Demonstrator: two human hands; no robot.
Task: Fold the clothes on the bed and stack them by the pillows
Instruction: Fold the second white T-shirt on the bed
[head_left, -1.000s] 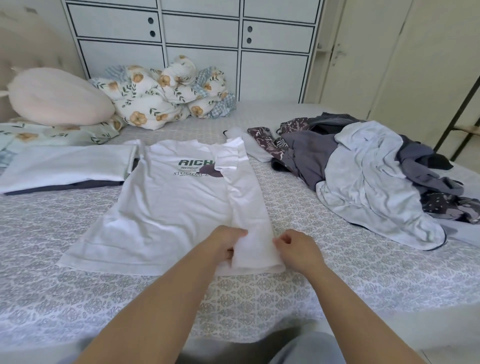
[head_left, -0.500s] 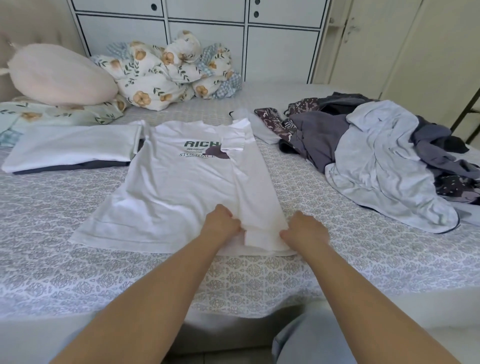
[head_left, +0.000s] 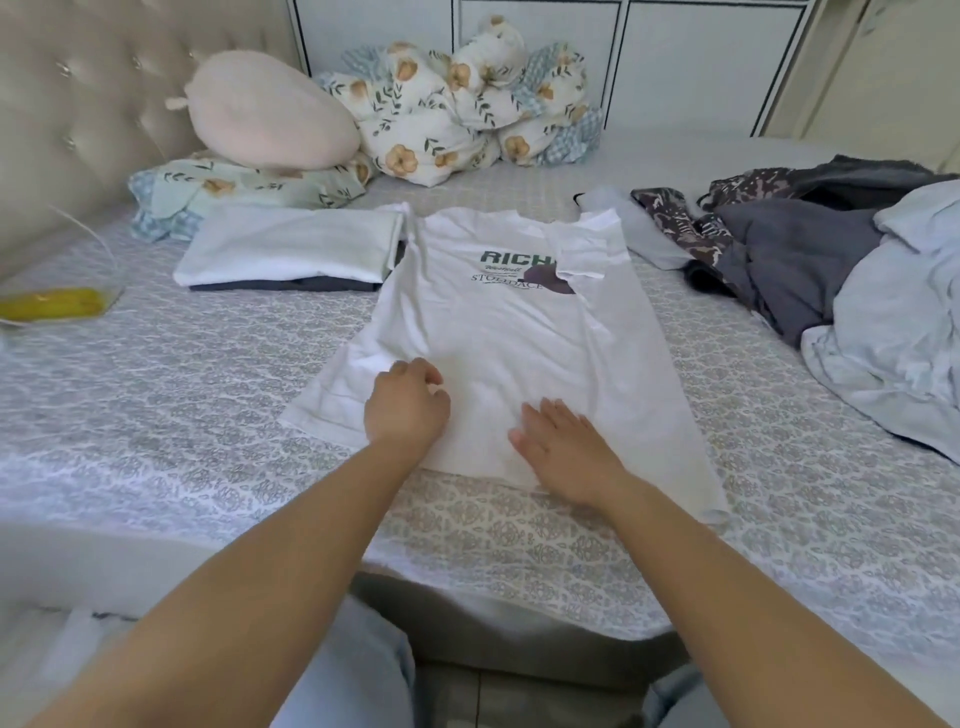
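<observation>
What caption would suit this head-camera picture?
Both hands flatten a half-folded white T-shirt on the bed.

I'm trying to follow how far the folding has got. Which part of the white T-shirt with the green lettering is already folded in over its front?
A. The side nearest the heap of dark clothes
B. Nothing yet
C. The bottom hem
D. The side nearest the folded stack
A: on the white T-shirt, the edge towards the heap of dark clothes lies doubled over, covering the end of the print; the other side lies flat.
</observation>
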